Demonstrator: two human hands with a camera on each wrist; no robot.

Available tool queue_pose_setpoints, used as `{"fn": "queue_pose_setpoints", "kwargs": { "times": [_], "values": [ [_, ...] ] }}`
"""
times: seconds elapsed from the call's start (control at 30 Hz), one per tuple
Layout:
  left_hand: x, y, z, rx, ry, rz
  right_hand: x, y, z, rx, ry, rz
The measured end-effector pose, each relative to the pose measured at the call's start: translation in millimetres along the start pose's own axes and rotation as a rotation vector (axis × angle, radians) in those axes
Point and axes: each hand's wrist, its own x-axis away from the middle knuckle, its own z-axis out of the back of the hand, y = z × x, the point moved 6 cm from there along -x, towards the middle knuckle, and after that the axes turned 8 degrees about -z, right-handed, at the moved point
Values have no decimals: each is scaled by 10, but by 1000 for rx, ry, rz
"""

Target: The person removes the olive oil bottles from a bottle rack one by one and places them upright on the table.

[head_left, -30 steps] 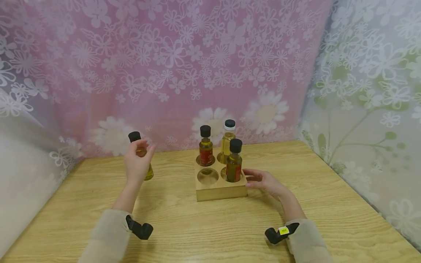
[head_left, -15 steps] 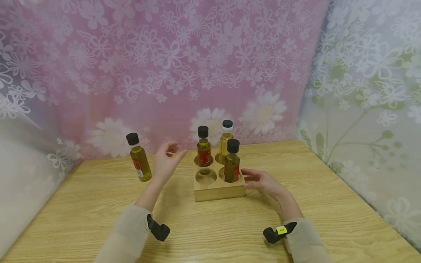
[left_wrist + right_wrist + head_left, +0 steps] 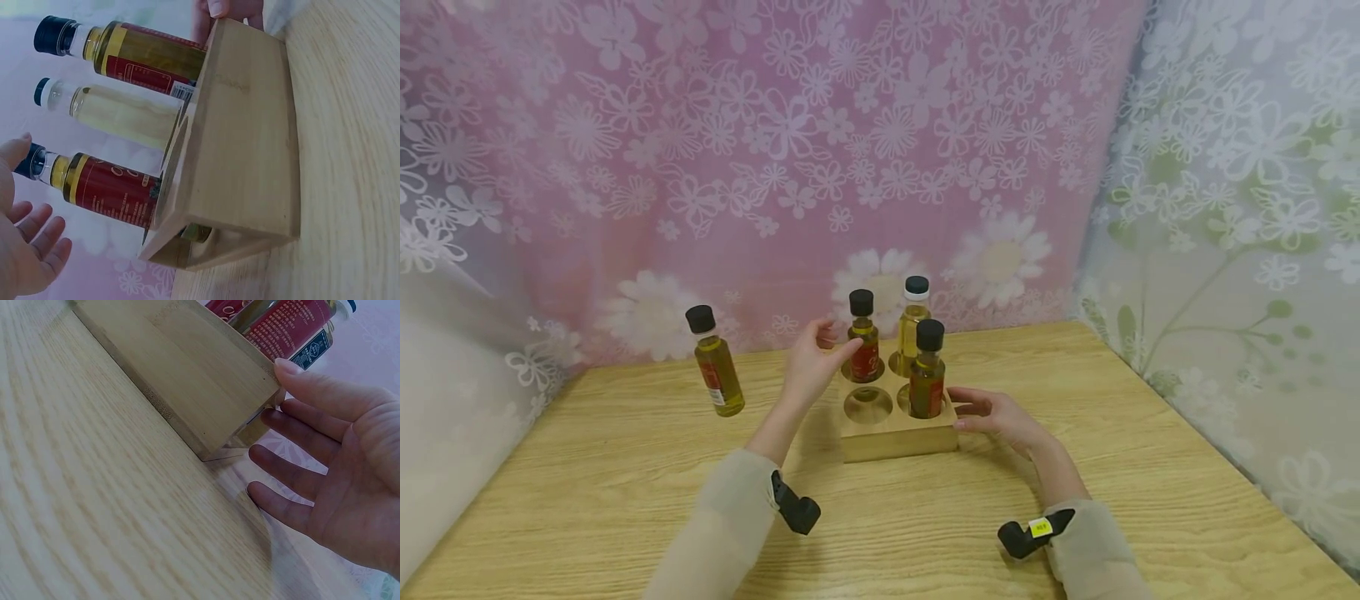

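Observation:
A wooden bottle rack (image 3: 898, 444) with round holes stands mid-table. My left hand (image 3: 811, 367) is beside its back-left bottle (image 3: 865, 358), which has a black cap and red label. In the left wrist view the fingers spread apart, with the thumb by the cap. A pale oil bottle (image 3: 907, 333) fills the back-right hole; another red-labelled bottle (image 3: 927, 396) sits front right. The front-left hole (image 3: 868, 405) holds no bottle. My right hand (image 3: 1003, 417) touches the rack's right side, thumb and index finger at the corner, other fingers loosely extended in the right wrist view.
A red-labelled oil bottle (image 3: 718, 375) stands upright on the wooden table (image 3: 880, 533), left of the rack. A pink flowered curtain (image 3: 820, 167) hangs behind the table, and a pale one (image 3: 1240, 250) hangs to the right.
My left hand has let go of the bottle on the left and moved right to the rack's back-left bottle. The right hand stays at the rack's right side.

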Motion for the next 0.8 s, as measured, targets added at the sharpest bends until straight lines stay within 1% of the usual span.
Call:
{"fn": "queue_pose_setpoints", "kwargs": {
  "times": [0.1,0.17,0.3,0.43,0.6,0.7,0.8],
  "values": [
    [-54,-7,-52,22,-13,45,-2,0,4,3,-1,3],
    [-84,-10,-85,33,-16,58,-5,4,6,2,-1,5],
    [-119,-23,-137,25,-15,61,-9,14,3,5,-3,6],
    [-141,-47,-183,7,-31,74,-5,15,-4,11,-6,7],
    [-167,-92,-214,59,-27,110,6,10,0,10,3,0],
    [-175,-107,-238,77,-27,116,11,7,3,10,7,-1],
    [-173,-106,-274,71,-30,112,11,9,4,11,7,0]
  ]
}}
